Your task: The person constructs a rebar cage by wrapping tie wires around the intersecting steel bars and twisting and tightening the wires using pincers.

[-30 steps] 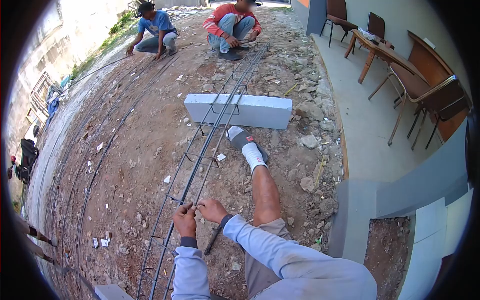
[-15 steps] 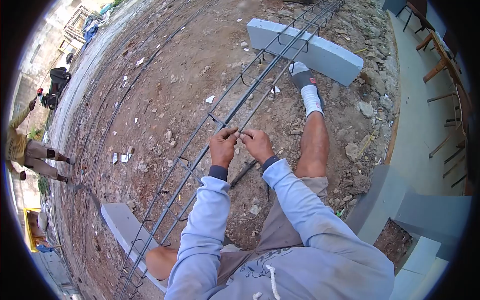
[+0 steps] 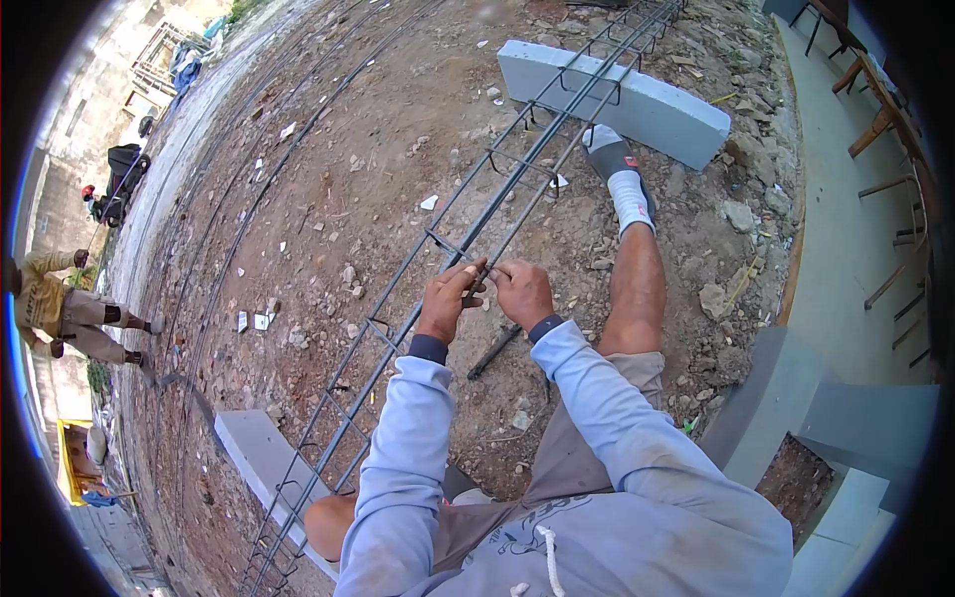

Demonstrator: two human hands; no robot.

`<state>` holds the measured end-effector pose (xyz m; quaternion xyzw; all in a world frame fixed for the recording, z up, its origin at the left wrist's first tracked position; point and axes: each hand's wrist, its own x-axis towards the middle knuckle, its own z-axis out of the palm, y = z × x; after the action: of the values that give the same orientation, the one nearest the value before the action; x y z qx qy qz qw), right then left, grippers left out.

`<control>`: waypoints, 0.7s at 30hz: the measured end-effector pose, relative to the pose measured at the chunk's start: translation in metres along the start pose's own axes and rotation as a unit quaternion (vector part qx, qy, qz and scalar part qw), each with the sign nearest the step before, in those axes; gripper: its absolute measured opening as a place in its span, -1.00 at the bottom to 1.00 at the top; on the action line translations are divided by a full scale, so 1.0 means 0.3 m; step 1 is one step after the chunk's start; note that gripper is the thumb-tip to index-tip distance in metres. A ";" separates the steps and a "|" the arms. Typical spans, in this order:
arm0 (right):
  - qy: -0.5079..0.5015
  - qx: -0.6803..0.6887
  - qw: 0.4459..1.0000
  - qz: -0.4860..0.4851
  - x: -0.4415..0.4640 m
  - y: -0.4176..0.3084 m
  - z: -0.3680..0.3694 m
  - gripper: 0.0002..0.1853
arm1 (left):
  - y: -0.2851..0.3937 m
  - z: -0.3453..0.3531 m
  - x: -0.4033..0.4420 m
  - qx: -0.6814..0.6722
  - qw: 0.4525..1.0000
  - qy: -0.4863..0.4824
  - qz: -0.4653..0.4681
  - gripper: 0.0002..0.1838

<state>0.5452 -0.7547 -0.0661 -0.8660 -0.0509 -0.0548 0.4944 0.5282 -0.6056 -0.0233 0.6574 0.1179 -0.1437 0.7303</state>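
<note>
A long rebar frame with bent stirrups runs diagonally, resting over a pale block at the top and another pale block at lower left. At its right-hand bar, my left hand has its fingers closed around a stirrup joint. My right hand is beside it with fingertips pinched at the same bar; whatever is between them is too small to make out. A dark tool lies on the ground just below my hands.
Long loose bars lie on the rubble ground at left. A person stands at far left near a dark bag. My outstretched leg is right of the frame. Chairs and a table stand at upper right.
Over the last second the view has swung down and left, so the two crouching people have left it. Since half a second ago my fingertips have separated slightly at the bar.
</note>
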 end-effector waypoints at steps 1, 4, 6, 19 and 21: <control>0.001 -0.023 1.000 -0.014 0.000 -0.006 -0.005 -0.82 | 0.005 0.003 0.000 -0.002 1.000 0.004 -0.007 -0.59; -0.005 -0.076 0.996 -0.046 0.006 -0.016 -0.009 -0.85 | 0.011 0.008 0.008 0.008 1.000 0.016 -0.020 -0.58; -0.019 -0.091 0.994 -0.049 0.011 -0.016 -0.008 -0.86 | 0.003 0.007 0.015 0.036 0.999 0.023 -0.016 -0.58; -0.115 -0.136 0.983 -0.045 0.059 -0.043 -0.059 -0.75 | -0.009 0.029 0.029 0.145 0.989 0.003 -0.002 -0.69; -0.148 -0.133 0.979 -0.039 0.083 -0.044 -0.076 -0.72 | -0.038 0.025 0.040 0.169 0.985 0.012 0.032 -0.70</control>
<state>0.5669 -0.7668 -0.0398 -0.9198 -0.1490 0.0484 0.3597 0.5350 -0.6149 -0.0374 0.7764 0.0796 -0.1303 0.6114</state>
